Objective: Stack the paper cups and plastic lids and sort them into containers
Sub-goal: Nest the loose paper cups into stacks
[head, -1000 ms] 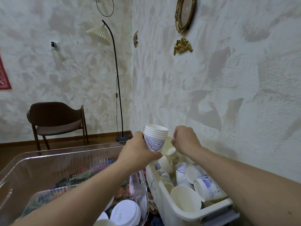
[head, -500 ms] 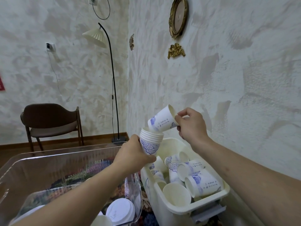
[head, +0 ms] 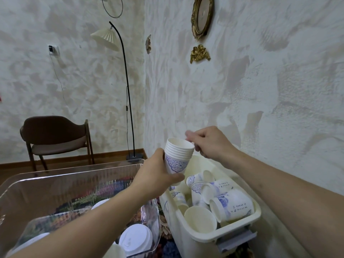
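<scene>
My left hand (head: 154, 175) grips a nested stack of paper cups (head: 177, 159), white with a blue pattern, and holds it upright above the gap between two containers. My right hand (head: 212, 144) is at the stack's top right with its fingers curled. Its blurred fingertips are on the rim of the top cup, which sits nested in the stack. Below, a white bin (head: 240, 224) holds several loose paper cups (head: 232, 205) lying on their sides. At the lower left, white plastic lids (head: 135, 239) lie in a clear container (head: 74, 175).
The textured wall runs close along the right side of the white bin. A brown chair (head: 54, 135) and a floor lamp (head: 128, 90) stand at the back of the room. A patterned cloth shows beneath both containers.
My right hand lifted a loose cup out of the white bin, tipped it over the stack and set it into the top. The stack in my left hand is one cup taller.
</scene>
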